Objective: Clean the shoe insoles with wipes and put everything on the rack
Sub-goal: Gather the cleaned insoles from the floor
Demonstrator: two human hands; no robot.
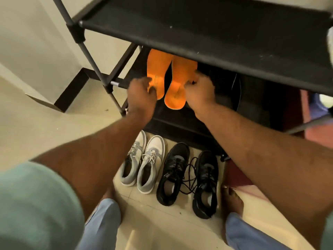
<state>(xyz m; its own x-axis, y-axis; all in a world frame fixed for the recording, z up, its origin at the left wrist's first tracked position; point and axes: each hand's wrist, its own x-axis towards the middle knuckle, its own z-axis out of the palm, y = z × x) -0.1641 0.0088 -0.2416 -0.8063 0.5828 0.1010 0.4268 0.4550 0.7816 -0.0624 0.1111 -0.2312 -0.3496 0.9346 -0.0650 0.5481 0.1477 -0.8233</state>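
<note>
Down on the lower shelf [180,112] of the rack [198,33], both orange insoles [177,76] lie side by side, heels toward me. My left hand [142,94] curls onto the left heel, my right hand [200,91] pinches the right one's edge. Feels like the placing step. Next I'd let go and fetch the grey shoes [142,165] and black shoes [189,177] from the floor [162,222].
</note>
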